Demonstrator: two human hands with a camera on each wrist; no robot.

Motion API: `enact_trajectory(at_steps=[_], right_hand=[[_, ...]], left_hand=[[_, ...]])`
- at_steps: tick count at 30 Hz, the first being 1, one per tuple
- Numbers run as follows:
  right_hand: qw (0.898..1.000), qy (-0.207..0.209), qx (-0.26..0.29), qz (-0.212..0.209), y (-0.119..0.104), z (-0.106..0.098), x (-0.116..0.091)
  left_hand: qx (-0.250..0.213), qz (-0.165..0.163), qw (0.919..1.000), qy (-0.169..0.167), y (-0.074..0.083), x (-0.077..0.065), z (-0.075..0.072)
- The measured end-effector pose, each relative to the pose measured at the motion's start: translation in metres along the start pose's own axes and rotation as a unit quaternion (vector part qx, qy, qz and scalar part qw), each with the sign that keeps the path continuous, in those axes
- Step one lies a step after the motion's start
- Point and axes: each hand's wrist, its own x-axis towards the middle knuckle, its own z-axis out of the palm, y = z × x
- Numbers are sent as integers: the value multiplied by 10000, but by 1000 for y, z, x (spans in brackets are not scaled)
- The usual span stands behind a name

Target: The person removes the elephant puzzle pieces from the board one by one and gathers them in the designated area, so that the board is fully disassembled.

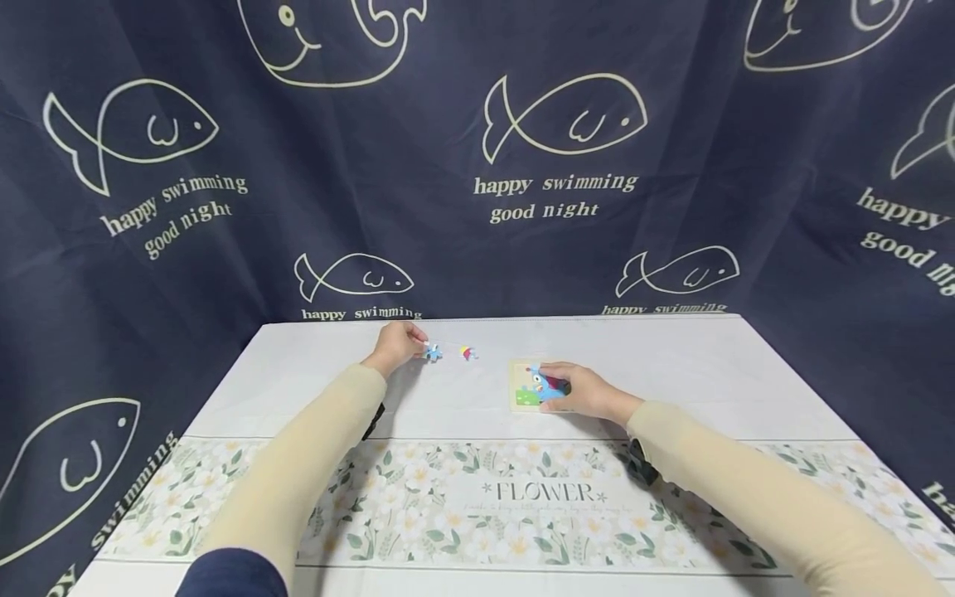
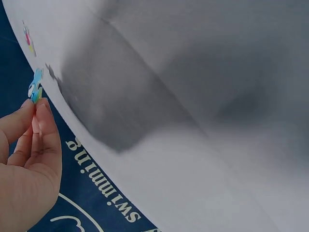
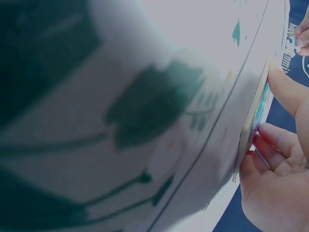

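Observation:
At the table's far side my left hand (image 1: 397, 346) pinches a small blue puzzle piece (image 1: 433, 353) between thumb and fingertips. In the left wrist view that piece stands above the table, tilted up from the fingers. A red, yellow and blue puzzle piece (image 1: 467, 353) lies on the cloth to its right. My right hand (image 1: 585, 391) holds the square wooden puzzle board (image 1: 513, 385), with bent fingers and thumb on it. The board carries a blue figure and a green patch; the hand hides its right part. In the right wrist view the board (image 3: 250, 121) appears almost edge-on.
A white tablecloth (image 1: 336, 464) with a floral band and the word FLOWER covers the table. Behind its far edge hangs a dark blue curtain (image 1: 448, 224) with fish drawings and lettering. Both forearms reach over the floral band.

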Motion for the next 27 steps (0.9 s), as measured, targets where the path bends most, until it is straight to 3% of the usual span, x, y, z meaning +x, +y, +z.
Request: enact_trajectory(at_steps=[8,15,27], right_hand=[[9999,12,-153,-54,0,-2,1],[9999,-48,-105,-25,0,1,-1],[9999,17,-116,-15,-1,2,-1]], left_hand=[[468,84,9987,195,0,9,3],[987,-186,9947,224,-8,16,12],[1007,-707,9923,143,-5,19,13]])
